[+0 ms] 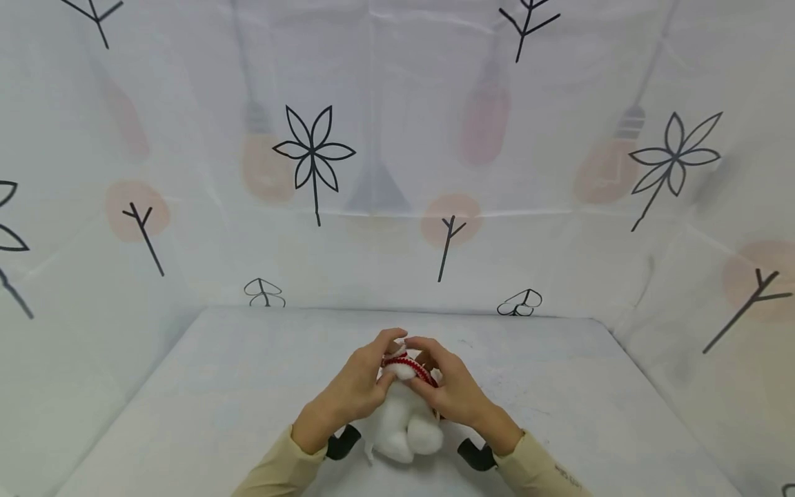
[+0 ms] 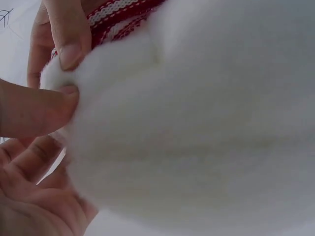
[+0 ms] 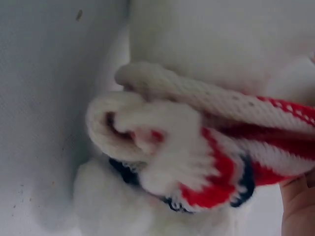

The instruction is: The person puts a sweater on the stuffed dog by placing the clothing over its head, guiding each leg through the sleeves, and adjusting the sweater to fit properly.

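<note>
A white plush toy (image 1: 393, 421) with rounded limbs lies in front of the person, a red-and-white knitted scarf (image 1: 417, 366) across its upper end. From the left, the left hand (image 1: 357, 383) grips that end; in the left wrist view its thumb (image 2: 37, 110) presses into the white fur. The right hand (image 1: 456, 386) holds the same end from the other side, fingers curled over the scarf. Its thumb (image 2: 69, 34) also pushes into the fur. In the right wrist view, a rolled end of the knit (image 3: 172, 147) with navy edging hangs against the plush. Some fingertips are hidden behind the toy.
A white-covered table (image 1: 248, 373) extends around the toy. Behind it rises a pale cloth backdrop (image 1: 385, 262) with black plant drawings, and similar cloth flanks both sides. Black wrist devices (image 1: 475, 455) sit beneath both wrists, close to the plush.
</note>
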